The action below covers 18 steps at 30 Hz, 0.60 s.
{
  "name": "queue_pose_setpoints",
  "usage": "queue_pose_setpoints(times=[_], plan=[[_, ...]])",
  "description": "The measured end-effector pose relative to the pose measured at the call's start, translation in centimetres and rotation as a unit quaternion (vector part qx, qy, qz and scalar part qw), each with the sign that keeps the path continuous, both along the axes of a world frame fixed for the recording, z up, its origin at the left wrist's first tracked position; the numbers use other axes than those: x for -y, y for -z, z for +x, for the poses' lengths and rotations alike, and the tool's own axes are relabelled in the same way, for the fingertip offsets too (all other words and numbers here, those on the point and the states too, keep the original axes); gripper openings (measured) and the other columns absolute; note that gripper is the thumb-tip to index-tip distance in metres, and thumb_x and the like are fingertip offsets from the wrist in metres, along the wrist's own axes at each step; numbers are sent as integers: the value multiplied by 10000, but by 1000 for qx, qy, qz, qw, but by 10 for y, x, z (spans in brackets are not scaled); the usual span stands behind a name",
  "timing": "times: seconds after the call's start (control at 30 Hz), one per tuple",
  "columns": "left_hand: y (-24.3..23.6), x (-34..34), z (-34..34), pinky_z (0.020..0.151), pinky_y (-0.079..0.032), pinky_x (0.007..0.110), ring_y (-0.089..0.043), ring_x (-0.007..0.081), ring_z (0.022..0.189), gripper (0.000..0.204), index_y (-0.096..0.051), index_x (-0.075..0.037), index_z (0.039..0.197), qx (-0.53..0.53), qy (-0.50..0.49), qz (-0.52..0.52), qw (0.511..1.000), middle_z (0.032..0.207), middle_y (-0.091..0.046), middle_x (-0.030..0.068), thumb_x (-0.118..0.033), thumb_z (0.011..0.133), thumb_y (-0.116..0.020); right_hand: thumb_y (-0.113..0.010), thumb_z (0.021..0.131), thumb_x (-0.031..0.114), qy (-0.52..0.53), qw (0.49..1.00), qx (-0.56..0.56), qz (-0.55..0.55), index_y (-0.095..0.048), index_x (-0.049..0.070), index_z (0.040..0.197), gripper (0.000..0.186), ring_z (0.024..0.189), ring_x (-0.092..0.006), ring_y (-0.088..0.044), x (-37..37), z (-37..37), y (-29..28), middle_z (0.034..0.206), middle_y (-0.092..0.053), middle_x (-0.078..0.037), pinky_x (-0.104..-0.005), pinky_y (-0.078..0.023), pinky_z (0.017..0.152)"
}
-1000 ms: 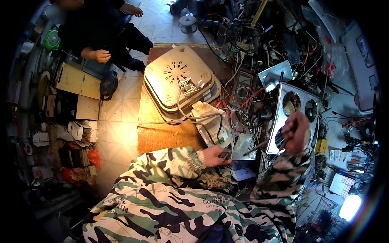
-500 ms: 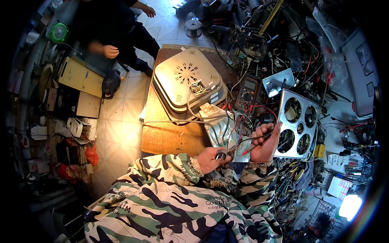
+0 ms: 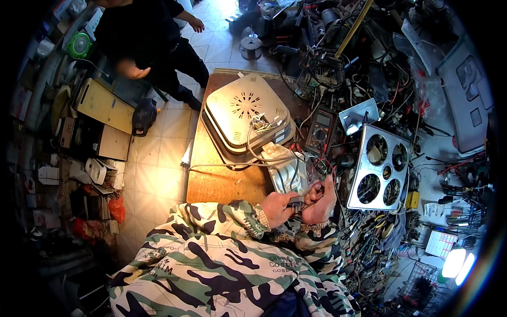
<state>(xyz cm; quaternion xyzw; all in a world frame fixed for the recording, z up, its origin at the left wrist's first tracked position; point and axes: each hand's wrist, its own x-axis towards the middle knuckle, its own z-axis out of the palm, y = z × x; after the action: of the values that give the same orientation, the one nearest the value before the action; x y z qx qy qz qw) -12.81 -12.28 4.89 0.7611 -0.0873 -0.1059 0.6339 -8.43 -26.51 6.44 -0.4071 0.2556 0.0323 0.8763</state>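
Observation:
My left hand (image 3: 277, 208) is closed round a small dark piece that looks like a power plug (image 3: 297, 202). Close against it on the right, my right hand (image 3: 320, 205) has its fingers bent in a pinch; what lies in them is too small to make out. Beyond the hands, a beige square appliance (image 3: 224, 105) with round vent slots lies on the wooden table. A grey cord (image 3: 227, 165) crosses the table from it. A white tray-like piece (image 3: 290, 174) sits just past my fingers, with cords over it.
A multimeter (image 3: 320, 133) with red leads lies right of the appliance. Beside it stands a metal panel (image 3: 374, 168) with several round holes. Tangled wires and parts (image 3: 369, 68) heap up at the right. At the far left a person in dark clothes (image 3: 142, 37) stands on the tiled floor.
My right hand has moved left and down to meet my left hand at the plug. The dark lead with a red end seen in the right hand before no longer shows clearly.

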Motion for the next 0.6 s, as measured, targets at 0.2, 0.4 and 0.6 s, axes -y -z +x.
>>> queue_pose_setpoints(times=[0.2, 0.4, 0.6], plan=[[6, -6, 6, 676, -512, 356, -664, 285, 736, 148, -615, -30, 1007, 12, 42, -84, 996, 801, -665, 143, -126, 894, -613, -559, 1004, 325, -36, 997, -14, 65, -556, 51, 893, 296, 569, -149, -487, -9, 2, -2, 751, -530, -23, -303, -430, 552], [21, -26, 10, 629, -501, 293, -617, 137, 683, 213, -613, 1, 1034, -81, 110, -142, 980, 766, -645, 64, -204, 976, -616, -552, 1011, 298, -248, 956, 141, -70, -655, -24, 904, 355, 593, -158, -563, 30, -15, 29, 804, -632, -105, -276, -437, 501], [8, -78, 4, 584, -482, 248, -586, 104, 650, 244, -595, 0, 1100, -187, -131, -195, 954, 766, -615, 45, -201, 967, -631, -563, 996, 190, -340, 905, 99, -236, -670, -28, 935, 250, 579, -88, -544, 74, -33, -5, 752, -619, -50, -219, -419, 501]])
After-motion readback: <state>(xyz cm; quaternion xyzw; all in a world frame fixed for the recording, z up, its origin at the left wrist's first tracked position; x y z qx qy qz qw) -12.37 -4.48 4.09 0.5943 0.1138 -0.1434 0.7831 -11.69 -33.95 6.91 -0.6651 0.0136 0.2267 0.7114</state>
